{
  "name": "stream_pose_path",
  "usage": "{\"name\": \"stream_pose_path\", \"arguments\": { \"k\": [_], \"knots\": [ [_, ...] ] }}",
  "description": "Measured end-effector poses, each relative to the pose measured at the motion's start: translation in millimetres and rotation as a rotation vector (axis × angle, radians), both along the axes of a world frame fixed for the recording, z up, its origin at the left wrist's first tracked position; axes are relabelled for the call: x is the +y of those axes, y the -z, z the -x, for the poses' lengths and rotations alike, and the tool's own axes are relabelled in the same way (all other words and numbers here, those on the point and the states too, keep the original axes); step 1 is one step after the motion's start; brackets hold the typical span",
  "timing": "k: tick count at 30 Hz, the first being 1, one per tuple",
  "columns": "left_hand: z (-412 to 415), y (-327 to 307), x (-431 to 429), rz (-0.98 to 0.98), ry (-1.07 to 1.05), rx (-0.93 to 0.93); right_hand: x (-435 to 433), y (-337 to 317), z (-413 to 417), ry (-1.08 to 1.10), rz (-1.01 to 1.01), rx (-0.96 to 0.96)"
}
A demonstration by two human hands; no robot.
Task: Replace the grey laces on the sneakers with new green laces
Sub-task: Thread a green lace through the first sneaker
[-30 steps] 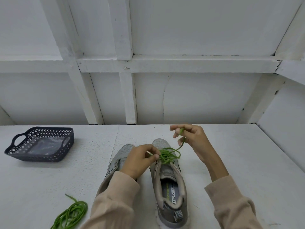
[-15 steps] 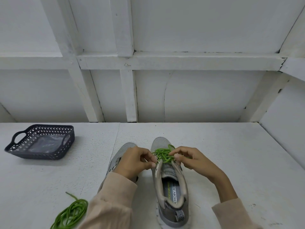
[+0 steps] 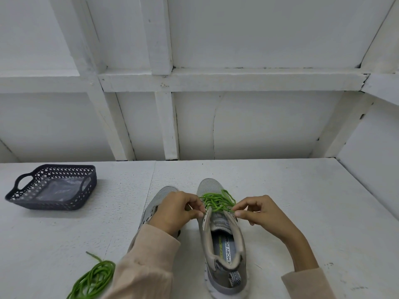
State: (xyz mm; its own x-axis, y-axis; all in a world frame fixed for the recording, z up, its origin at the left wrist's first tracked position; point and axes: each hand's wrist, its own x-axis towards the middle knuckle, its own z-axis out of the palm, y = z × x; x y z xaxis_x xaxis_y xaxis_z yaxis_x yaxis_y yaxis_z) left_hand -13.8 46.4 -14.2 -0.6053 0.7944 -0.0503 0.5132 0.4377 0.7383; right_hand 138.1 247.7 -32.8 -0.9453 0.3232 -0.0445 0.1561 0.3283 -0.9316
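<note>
Two grey sneakers stand side by side on the white table, toes pointing away from me. The right sneaker [image 3: 224, 251] carries a green lace [image 3: 217, 200] bunched over its eyelets. My left hand [image 3: 174, 212] pinches the lace at the sneaker's left eyelet edge. My right hand [image 3: 259, 212] pinches the lace at the right eyelet edge. The left sneaker [image 3: 159, 197] lies mostly hidden under my left hand and sleeve. A second coiled green lace [image 3: 95, 279] rests at the front left of the table.
A dark perforated basket [image 3: 50, 187] with handles stands at the far left and holds a clear plastic bag. White panelled walls close the back and right sides of the table [image 3: 302, 201].
My right hand came down from above the toe, where it held a raised strand, to the sneaker's right eyelets. My left hand stayed at the left eyelets.
</note>
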Motion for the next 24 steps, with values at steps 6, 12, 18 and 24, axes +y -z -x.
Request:
{"name": "stream_pose_path", "arguments": {
  "k": [6,12,18,24],
  "knots": [
    [-2.5,-0.2,5.1,-0.001,0.009,0.064,4.7,3.1,-1.7,0.036,-0.064,0.043],
    [-6.7,-1.9,6.8,-0.037,-0.017,0.047,5.0,3.6,-2.2,0.02,-0.091,0.039],
    [-6.2,0.4,2.7,-0.092,-0.01,0.002,2.5,2.3,0.1,0.023,-0.131,0.076],
    [-6.7,2.9,0.6,-0.095,0.024,0.01,0.7,5.0,4.4,0.035,-0.215,0.064]
  ]
}}
